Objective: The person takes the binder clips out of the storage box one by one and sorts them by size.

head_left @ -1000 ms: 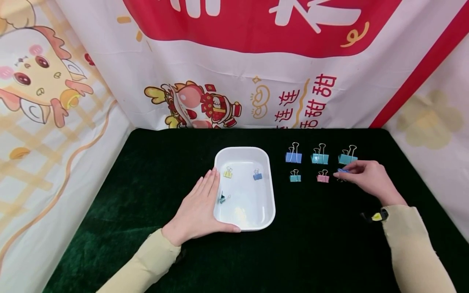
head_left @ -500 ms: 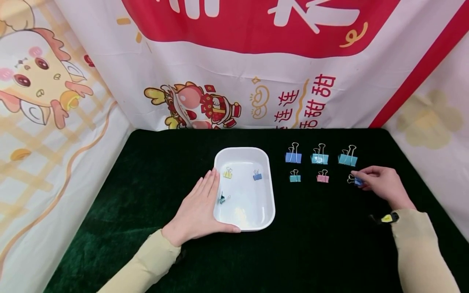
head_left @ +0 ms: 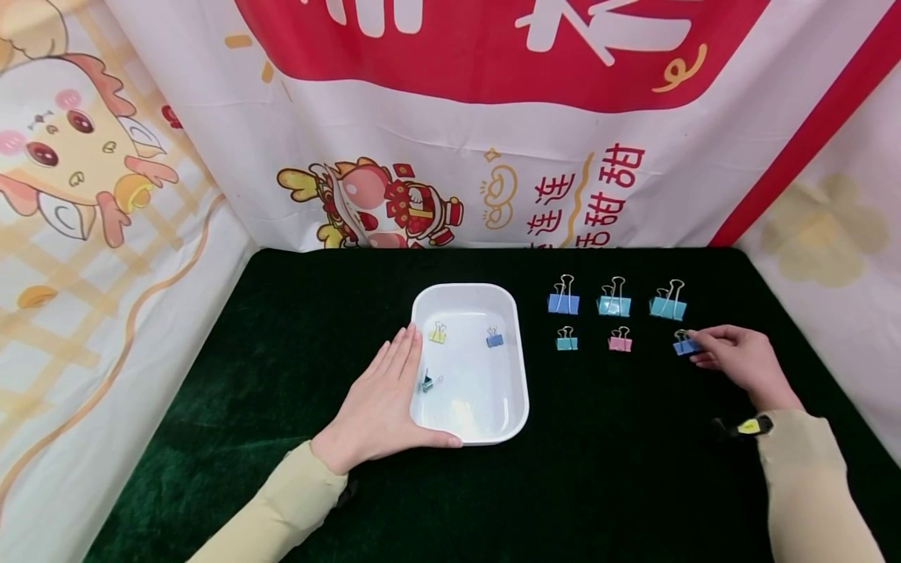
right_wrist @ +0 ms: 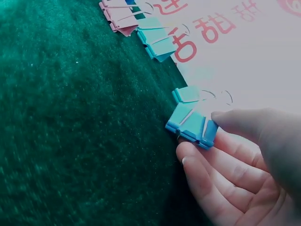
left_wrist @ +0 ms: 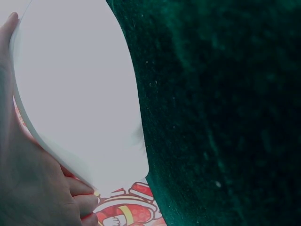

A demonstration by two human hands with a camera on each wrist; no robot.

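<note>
Blue binder clip (head_left: 685, 347), the small one, is at the right end of the lower row in the head view, pinched by the right hand (head_left: 739, 357). One second ago this hand was farther left, just beside the small pink binder clip (head_left: 620, 344); half a second ago the clip's wire handles pointed to the left, and now they point away from the person. I judge that the clip is thus nearly set in line, in front of the rightmost large teal binder clip (head_left: 668, 308). The left hand (head_left: 383, 395) has not moved: its straight fingers lie along the side of the white tray (head_left: 522, 367), and grip nothing. Three small clips remain inside the tray, so the sorting seems unfinished.

In the left wrist view, the tray is very bright, and its contents cannot be seen; the hand touches its rim.

In the right wrist view, thumb and fingers are clamped on the blue clip, with a teal clip just behind it. Whether the clip already bears on the green cloth (right_wrist: 94, 132), I cannot tell.
</note>
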